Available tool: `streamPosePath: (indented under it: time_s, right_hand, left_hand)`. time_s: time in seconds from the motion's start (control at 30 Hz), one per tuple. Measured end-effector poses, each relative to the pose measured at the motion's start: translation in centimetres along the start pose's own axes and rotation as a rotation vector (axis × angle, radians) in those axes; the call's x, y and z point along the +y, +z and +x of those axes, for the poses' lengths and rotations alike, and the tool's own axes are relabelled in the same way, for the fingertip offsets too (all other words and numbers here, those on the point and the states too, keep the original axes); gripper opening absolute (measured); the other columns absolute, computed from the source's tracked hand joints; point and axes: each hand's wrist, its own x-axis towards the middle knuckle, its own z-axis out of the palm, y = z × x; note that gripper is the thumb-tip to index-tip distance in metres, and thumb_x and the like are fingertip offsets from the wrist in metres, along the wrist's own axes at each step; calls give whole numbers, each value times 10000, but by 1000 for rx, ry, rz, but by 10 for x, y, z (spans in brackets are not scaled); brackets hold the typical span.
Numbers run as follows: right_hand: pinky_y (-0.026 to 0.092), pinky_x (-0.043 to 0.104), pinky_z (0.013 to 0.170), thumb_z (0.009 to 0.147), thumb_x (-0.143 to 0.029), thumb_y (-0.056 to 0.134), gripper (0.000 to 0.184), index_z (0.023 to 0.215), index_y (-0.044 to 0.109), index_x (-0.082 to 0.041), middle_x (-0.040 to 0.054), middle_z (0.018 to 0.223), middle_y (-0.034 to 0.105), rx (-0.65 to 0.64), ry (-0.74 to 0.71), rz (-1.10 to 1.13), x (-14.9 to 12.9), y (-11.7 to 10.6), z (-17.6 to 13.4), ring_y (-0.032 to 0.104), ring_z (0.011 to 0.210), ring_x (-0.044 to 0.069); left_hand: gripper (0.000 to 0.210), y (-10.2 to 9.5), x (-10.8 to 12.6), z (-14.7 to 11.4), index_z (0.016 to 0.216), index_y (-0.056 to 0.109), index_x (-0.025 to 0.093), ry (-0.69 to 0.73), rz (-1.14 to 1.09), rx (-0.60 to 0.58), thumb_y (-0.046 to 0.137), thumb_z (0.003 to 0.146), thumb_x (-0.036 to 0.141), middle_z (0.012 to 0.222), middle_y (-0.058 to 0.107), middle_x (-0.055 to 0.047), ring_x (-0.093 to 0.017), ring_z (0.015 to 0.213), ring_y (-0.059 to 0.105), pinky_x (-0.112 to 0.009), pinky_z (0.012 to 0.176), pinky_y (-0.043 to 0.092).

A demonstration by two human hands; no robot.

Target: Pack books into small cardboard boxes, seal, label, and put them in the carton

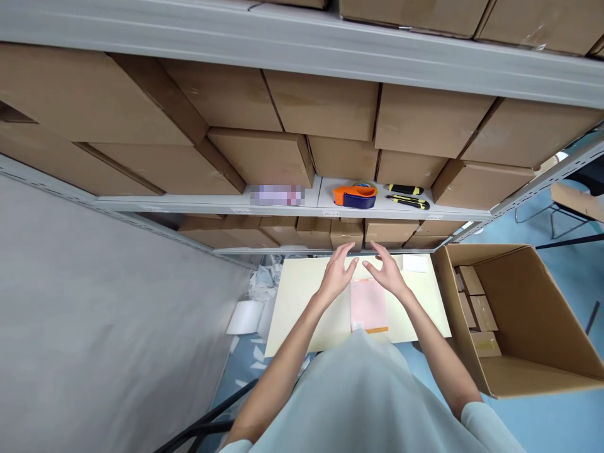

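My left hand [338, 272] and my right hand [385, 270] are raised over the far part of a pale table [302, 302]. Both are open, thumbs apart from the fingers, with a gap between them and nothing held. Just below and between them, a flat pink sheet or packet [368, 305] with an orange strip lies on the table. A small white paper [415, 263] rests near the table's far right corner, beyond my right hand. The fingertips point toward small cardboard boxes [346, 234] on the low shelf; I cannot tell how near they are.
An orange-and-blue tape dispenser [355, 195] and yellow-black utility knives [408, 201] lie on the shelf [316, 196] under stacked cardboard boxes [325, 104]. A large open carton [533, 308] holding several small boxes stands right. Scrap paper [264, 283] lies left, beside a grey wall [117, 314].
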Motion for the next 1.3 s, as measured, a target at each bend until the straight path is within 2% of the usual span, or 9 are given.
streamPosePath:
  time_s: [0.2, 0.27, 0.37, 0.5, 0.6, 0.8, 0.93, 1.13, 1.3]
  right_hand:
    - [531, 497, 1191, 1009, -546, 695, 682, 1622, 533, -294, 127, 1607, 590, -21, -30, -40, -13, 0, 5, 580, 1467, 308]
    - [478, 519, 1242, 1014, -531, 692, 667, 1613, 544, -280, 131, 1591, 607, 10, -67, -113, -10, -13, 17, 568, 1478, 318]
    - [420, 557, 1279, 1029, -516, 656, 639, 1599, 552, -247, 141, 1574, 621, 101, -136, -246, 0, -47, 50, 548, 1489, 334]
    - [414, 584, 1268, 1026, -466, 626, 575, 1526, 603, -183, 175, 1537, 641, 211, -190, -416, 18, -96, 101, 557, 1456, 357]
    - [439, 574, 1235, 1011, -390, 617, 507, 1454, 656, -147, 197, 1474, 677, 230, -196, -520, 29, -119, 127, 590, 1399, 373]
    - [470, 526, 1172, 1013, -304, 599, 430, 1391, 715, -133, 211, 1403, 719, 150, -91, -677, 40, -139, 156, 636, 1308, 382]
    - [471, 480, 1145, 991, -247, 650, 385, 1343, 731, -113, 230, 1376, 716, 74, -25, -752, 45, -146, 166, 639, 1276, 370]
    - [513, 466, 1055, 1001, -204, 601, 261, 1225, 717, -135, 213, 1262, 727, 38, -127, -881, 55, -153, 169, 599, 1214, 362]
    - [519, 485, 1009, 987, -192, 586, 221, 1169, 702, -141, 210, 1161, 725, 81, -190, -876, 66, -157, 168, 577, 1151, 370]
  left_hand:
    - [449, -3, 7, -8, 1518, 574, 245, 32, 9, -7, 560, 1077, 332, 1537, 636, -112, -253, 1439, 603, -424, 1224, 491]
    - [446, -1, 7, -9, 1516, 577, 249, 37, 7, -10, 560, 1080, 340, 1535, 637, -109, -253, 1440, 603, -422, 1226, 490]
    - [451, 1, 12, 2, 1528, 571, 261, 65, 14, -3, 552, 1088, 358, 1530, 637, -105, -255, 1444, 599, -428, 1235, 483]
    - [468, 10, 30, 36, 1545, 558, 256, 159, 44, 10, 548, 1086, 346, 1533, 626, -114, -268, 1455, 580, -454, 1251, 468]
    - [482, 21, 46, 67, 1555, 549, 254, 257, 78, 1, 551, 1076, 314, 1530, 621, -120, -277, 1449, 576, -473, 1259, 460]
    - [500, 52, 67, 134, 1521, 565, 212, 384, 225, -59, 585, 1022, 221, 1502, 613, -159, -315, 1437, 571, -519, 1255, 464]
    - [484, 72, 78, 159, 1470, 603, 203, 377, 291, -106, 601, 986, 187, 1465, 627, -170, -333, 1411, 585, -549, 1225, 488]
    - [482, 89, 77, 141, 1498, 586, 195, 349, 307, -95, 571, 1016, 221, 1490, 619, -165, -322, 1421, 571, -512, 1227, 488]
    - [472, 92, 43, 97, 1502, 593, 202, 208, 317, -118, 552, 1032, 237, 1491, 631, -151, -315, 1407, 584, -503, 1218, 490]
